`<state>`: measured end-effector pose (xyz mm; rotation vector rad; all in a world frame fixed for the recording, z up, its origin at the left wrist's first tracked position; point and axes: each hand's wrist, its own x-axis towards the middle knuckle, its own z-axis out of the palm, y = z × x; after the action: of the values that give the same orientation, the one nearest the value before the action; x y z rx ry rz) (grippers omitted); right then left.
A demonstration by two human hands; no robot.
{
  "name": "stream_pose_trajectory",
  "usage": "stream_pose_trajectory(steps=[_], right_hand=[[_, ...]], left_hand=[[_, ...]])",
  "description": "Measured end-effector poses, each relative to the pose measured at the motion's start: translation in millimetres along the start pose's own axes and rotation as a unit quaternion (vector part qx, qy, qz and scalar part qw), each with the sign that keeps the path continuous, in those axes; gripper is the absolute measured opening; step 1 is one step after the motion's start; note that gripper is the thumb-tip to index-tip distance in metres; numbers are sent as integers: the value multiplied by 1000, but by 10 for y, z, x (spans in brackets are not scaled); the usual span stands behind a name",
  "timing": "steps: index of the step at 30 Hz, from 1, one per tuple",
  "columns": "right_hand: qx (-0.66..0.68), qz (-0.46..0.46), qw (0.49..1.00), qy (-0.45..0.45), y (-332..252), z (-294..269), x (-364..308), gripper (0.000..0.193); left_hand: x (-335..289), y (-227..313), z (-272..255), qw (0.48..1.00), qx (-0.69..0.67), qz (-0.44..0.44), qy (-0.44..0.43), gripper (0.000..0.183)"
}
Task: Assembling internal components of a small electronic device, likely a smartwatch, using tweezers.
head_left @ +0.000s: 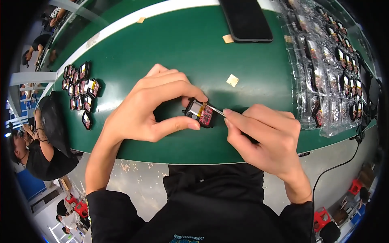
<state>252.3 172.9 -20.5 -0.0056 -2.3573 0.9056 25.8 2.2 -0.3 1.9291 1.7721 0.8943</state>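
Observation:
Between the thumb and forefinger of my left hand (156, 105) sits a small black device housing (198, 113), held just over the green table. Its inside faces up, with a silver battery cell, yellow tape and a red circuit board showing. My right hand (265, 135) pinches a thin metal tool (216, 110), perhaps tweezers. The tool's tip reaches the upper edge of the circuit board, close to my left fingertip. Whether the tip grips anything is too small to tell.
Several similar open housings (83, 87) lie grouped on the left of the green table (162, 44). Clear plastic trays (328, 73) with more housings stand at the right. A black phone (247, 20) and small tan paper squares (232, 80) lie farther back. A co-worker (48, 141) is at the left.

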Motion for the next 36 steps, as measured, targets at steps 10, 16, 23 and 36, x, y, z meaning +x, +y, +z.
stream_pose_trajectory(steps=[10,16,23,36], right_hand=[[63,114,983,126,-32,-109,14,20],[101,137,972,160,22,3,-52,16],[118,158,976,93,62,-27,-130,17],[122,176,974,73,29,80,-69,18]], left_hand=[[118,151,37,997,80,-7,7,55],[112,315,-27,990,77,-97,73,58],[1357,912,-47,989,67,124,47,59],[2626,1044,714,946,78,299,-99,55]])
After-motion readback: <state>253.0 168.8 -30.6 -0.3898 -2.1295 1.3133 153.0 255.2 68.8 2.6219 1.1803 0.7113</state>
